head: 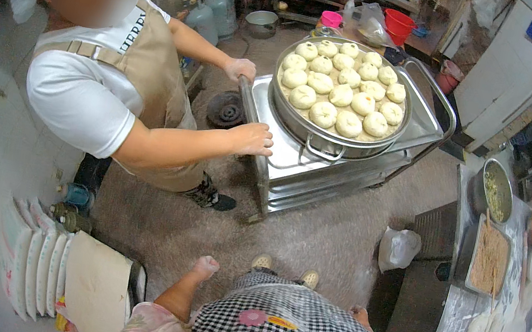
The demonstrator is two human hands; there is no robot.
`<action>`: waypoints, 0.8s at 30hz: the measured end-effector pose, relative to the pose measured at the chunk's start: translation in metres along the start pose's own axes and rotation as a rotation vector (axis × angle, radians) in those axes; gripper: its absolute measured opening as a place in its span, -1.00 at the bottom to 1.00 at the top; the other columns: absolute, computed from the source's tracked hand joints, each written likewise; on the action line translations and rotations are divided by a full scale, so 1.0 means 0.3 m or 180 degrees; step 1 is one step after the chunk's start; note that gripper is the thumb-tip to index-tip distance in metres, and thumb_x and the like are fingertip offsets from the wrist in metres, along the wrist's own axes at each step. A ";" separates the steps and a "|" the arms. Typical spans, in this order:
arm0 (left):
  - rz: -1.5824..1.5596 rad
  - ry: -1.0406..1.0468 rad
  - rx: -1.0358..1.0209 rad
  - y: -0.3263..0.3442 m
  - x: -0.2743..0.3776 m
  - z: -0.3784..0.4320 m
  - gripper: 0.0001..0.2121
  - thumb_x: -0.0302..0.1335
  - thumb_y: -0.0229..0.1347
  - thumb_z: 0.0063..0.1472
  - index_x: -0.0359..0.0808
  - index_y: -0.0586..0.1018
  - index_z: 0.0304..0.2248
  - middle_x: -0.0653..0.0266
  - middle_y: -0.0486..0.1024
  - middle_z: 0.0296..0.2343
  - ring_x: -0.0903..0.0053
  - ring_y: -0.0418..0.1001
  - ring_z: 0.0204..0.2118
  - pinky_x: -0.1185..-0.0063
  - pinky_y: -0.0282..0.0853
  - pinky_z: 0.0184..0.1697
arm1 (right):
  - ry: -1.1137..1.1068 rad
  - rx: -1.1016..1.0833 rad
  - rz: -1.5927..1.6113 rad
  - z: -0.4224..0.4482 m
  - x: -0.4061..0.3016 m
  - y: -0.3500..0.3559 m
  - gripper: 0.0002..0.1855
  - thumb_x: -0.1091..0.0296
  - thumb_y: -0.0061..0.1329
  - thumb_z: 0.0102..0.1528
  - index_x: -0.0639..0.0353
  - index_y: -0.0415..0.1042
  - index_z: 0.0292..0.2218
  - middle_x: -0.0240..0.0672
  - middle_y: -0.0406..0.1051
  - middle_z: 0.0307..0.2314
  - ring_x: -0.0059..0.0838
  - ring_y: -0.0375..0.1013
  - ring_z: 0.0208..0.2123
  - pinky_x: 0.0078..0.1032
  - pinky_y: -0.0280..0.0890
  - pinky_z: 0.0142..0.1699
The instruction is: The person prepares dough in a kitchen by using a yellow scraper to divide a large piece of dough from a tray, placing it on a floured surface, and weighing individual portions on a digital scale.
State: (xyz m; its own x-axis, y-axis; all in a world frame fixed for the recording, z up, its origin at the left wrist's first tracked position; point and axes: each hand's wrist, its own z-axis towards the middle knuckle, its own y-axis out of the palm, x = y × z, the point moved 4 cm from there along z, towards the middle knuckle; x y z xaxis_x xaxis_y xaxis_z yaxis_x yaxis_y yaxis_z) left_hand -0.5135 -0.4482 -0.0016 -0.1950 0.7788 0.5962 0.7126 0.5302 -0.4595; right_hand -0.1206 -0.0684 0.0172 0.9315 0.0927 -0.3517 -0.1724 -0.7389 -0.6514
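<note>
My left hand (206, 266) hangs over the floor, beside my black-and-white checked apron (289, 328). It is dusted white, its fingers look curled in, and nothing shows in it. At the apron's other side is my right hand (361, 316), partly hidden, so its fingers are unclear. Farther forward, a round metal steamer tray (323, 153) full of pale pleated buns (341, 94) sits on a steel cart (280, 160). Another person (154, 78) in a tan apron has both hands at the cart's left end. Neither of my hands touches the cart.
To the right, a floured worktable (456, 324) bears a tray of minced filling (490, 259), a bowl of chopped greens (494, 191) and dough. A white bag (399, 249) stands beside it. Stacked sacks (38, 265) line the left wall. Gas cylinders (212, 12) stand behind.
</note>
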 end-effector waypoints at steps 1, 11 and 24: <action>0.0023 -0.0038 -0.0036 -0.025 -0.012 -0.005 -0.85 -0.40 0.08 -0.13 -0.30 0.48 -0.54 0.30 0.44 -0.62 0.59 0.36 -0.57 0.58 0.29 -0.47 | -0.0008 0.0025 0.0005 -0.031 -0.002 0.026 -0.80 0.41 -0.13 -0.11 0.33 0.37 -0.41 0.02 0.36 -0.43 -0.08 0.34 -0.31 -0.31 0.23 -0.24; 0.0069 0.0139 -0.0080 -0.224 -0.342 0.038 -0.88 -0.43 0.07 -0.12 -0.31 0.49 -0.56 0.27 0.45 -0.63 0.56 0.39 -0.56 0.55 0.30 -0.47 | 0.0265 0.0089 0.0092 -0.309 -0.222 0.273 -0.73 0.32 -0.11 -0.09 0.33 0.36 -0.35 0.01 0.34 -0.40 -0.19 0.37 -0.34 -0.35 0.25 -0.24; -0.0169 -0.0059 -0.0537 -0.531 -0.696 0.083 -0.90 -0.47 0.01 0.00 -0.33 0.46 -0.55 0.33 0.44 -0.63 0.63 0.37 -0.60 0.64 0.29 -0.53 | 0.0035 0.0276 -0.0008 -0.446 -0.251 0.766 -0.75 0.39 -0.12 -0.07 0.26 0.35 -0.30 -0.09 0.37 -0.40 -0.26 0.37 -0.32 -0.42 0.24 -0.24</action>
State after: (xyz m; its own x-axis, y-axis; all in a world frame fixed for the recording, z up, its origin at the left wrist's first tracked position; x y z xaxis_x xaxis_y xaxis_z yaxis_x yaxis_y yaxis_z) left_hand -0.6030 -0.6870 -0.0693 -0.2466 0.7582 0.6036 0.8038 0.5080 -0.3097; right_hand -0.1873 -0.3344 -0.0159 0.9354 0.0867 -0.3428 -0.1967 -0.6780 -0.7083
